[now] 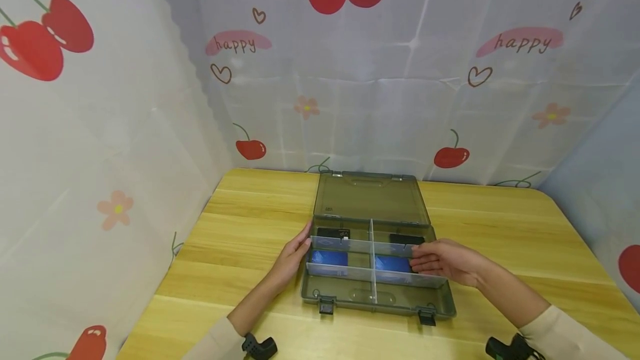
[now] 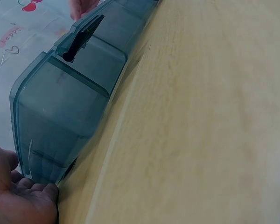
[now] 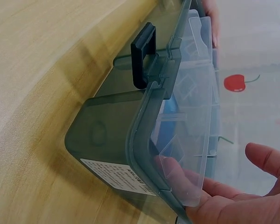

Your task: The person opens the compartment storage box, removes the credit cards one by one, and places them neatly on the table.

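A dark translucent plastic box [image 1: 345,305] stands on the table with its lid [image 1: 370,196] laid back. Clear dividers [image 1: 373,288] split it into several compartments. Two blue cards, a left one [image 1: 329,258] and a right one [image 1: 391,263], lie in the middle row. Behind them are a black card marked VIP [image 1: 332,233] and another black piece [image 1: 406,239]. My left hand [image 1: 287,261] rests against the box's left side, fingers along the wall. The right hand [image 1: 450,263] reaches over the right rim, fingertips beside the right blue card; its thumb stands apart in the right wrist view.
Two black latches, a left one [image 1: 326,305] and a right one [image 1: 427,315], hang at the box's front. A white label [image 3: 116,176] is on its side. The wood-grain table [image 1: 240,221] is bordered by a cherry-patterned curtain [image 1: 350,115]. Black wrist devices sit near both sleeves.
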`<state>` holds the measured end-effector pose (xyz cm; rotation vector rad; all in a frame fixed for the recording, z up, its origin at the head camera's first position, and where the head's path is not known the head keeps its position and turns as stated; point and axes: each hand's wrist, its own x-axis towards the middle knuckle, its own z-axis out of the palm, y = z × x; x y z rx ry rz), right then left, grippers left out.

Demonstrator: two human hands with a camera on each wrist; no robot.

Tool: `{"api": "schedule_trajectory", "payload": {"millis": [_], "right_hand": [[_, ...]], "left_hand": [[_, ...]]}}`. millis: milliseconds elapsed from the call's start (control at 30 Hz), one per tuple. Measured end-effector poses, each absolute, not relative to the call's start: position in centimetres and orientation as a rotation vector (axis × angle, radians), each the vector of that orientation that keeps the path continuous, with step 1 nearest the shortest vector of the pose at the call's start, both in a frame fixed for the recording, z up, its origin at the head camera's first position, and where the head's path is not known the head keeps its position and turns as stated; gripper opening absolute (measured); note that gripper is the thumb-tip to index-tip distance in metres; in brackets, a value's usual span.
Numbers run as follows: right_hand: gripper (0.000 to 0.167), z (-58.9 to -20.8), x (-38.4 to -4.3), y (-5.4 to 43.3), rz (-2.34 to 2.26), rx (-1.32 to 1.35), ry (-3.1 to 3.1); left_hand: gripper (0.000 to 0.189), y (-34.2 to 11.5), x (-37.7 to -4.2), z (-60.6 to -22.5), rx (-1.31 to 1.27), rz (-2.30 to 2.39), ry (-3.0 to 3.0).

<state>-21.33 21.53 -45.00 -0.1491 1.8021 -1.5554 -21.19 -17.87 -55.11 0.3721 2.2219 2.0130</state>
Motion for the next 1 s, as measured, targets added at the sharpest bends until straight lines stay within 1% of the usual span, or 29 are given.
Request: {"api": "schedule_trajectory", "payload": {"millis": [300, 400, 633, 1000], "right_hand": [[0.045, -44.7, -21.4, 21.5, -1.616, -0.138, 1.749], [0.045, -44.9, -21.4, 21.6, -1.622, -0.139, 1.737], [0.051, -45.5, -21.5, 21.6, -1.564, -0.211, 1.782], [0.04, -46.0, -21.3, 20.7, -1.504, -0.226, 2.036]], "left_hand": [[0.055, -17.9, -21.4, -55.0, 0.391, 2.016, 2.224], [0.055, -17.9, -21.3, -55.1, 0.383, 2.016, 2.222], [0.055, -17.9, -21.1, -55.1, 0.358, 2.013, 2.211], [0.055, -17.9, -21.2, -55.3, 0.386, 2.023, 2.227]]}}
